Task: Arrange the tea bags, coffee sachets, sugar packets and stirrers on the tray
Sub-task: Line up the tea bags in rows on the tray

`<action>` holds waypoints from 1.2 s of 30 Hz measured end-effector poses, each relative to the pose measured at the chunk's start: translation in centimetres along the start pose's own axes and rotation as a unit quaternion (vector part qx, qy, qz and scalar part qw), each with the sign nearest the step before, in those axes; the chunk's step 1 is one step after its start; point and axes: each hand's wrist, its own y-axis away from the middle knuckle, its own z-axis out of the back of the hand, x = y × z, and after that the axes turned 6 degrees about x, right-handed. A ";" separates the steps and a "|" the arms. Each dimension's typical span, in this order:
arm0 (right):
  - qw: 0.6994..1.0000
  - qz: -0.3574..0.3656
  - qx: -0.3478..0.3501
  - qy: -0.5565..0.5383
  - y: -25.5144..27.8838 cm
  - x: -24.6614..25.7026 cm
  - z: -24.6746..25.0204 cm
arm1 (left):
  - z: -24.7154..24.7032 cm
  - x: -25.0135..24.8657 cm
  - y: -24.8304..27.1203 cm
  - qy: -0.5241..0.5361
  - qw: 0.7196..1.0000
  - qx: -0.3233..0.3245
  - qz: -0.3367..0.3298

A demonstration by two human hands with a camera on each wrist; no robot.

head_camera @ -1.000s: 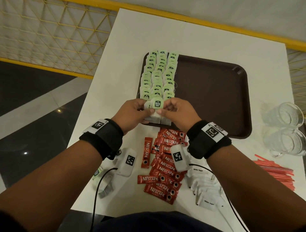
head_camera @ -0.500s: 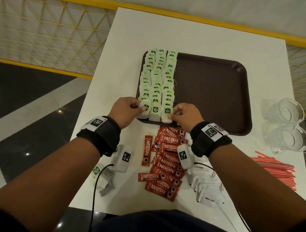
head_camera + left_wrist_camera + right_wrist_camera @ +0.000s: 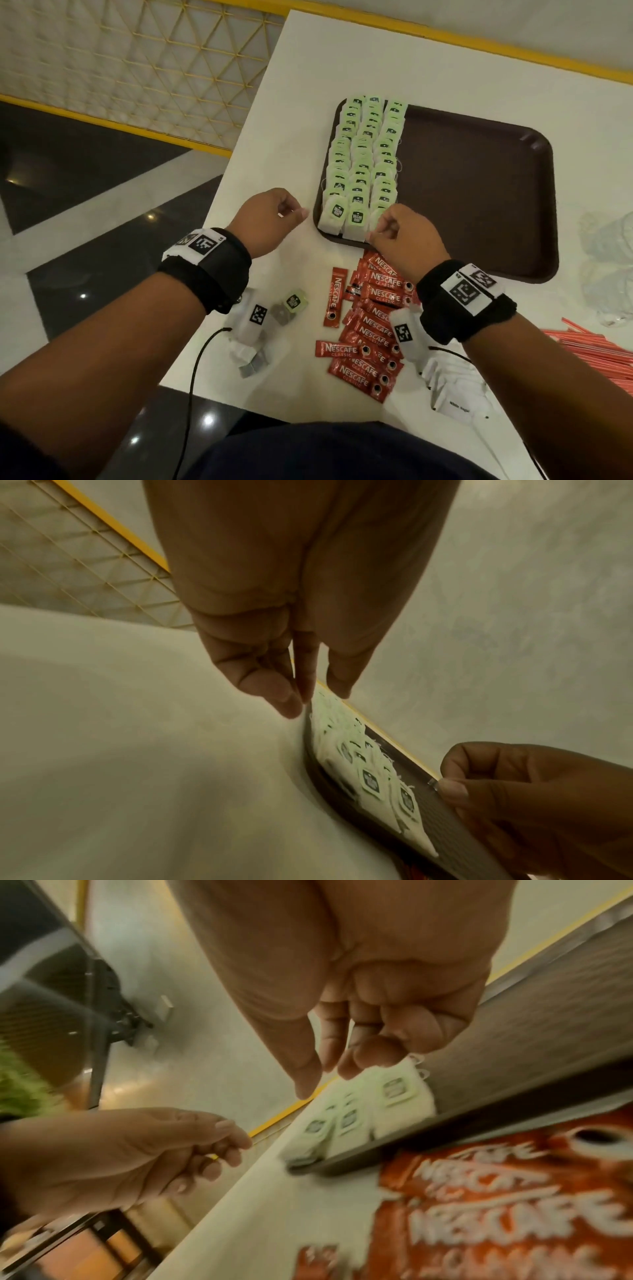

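Tea bags [image 3: 363, 161] fill three overlapping rows at the tray's [image 3: 479, 192] nine o'clock side, saving room; left hand [image 3: 270, 219] hangs loosely curled, empty; right hand [image 3: 404, 236] likewise, beside the nearest bag.

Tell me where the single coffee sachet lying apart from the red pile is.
In the head view, the lone coffee sachet lies upright on the white table, just left of the red sachet pile, below the tray's near-left corner.

Glass cups [image 3: 608, 260] (blurred) on white table [image 3: 342, 61]
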 end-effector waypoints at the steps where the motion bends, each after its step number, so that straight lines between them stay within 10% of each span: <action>1: 0.999 0.019 0.036 0.012 0.5 0.9 -0.7 | 0.7 0.5 0.9 -0.011 1.000 0.014 0.003; 7: 0.953 0.117 0.200 0.194 2.5 4.6 -6.6 | 2.8 4.7 6.8 -0.124 0.985 0.113 0.030; 18: 0.925 0.038 0.187 0.329 3.3 7.2 -11.5 | -1.0 7.4 12.5 -0.294 0.940 0.167 0.050; 36: 0.966 -0.031 0.187 0.176 3.9 7.2 -12.2 | -1.3 8.0 12.6 -0.250 0.944 0.217 -0.004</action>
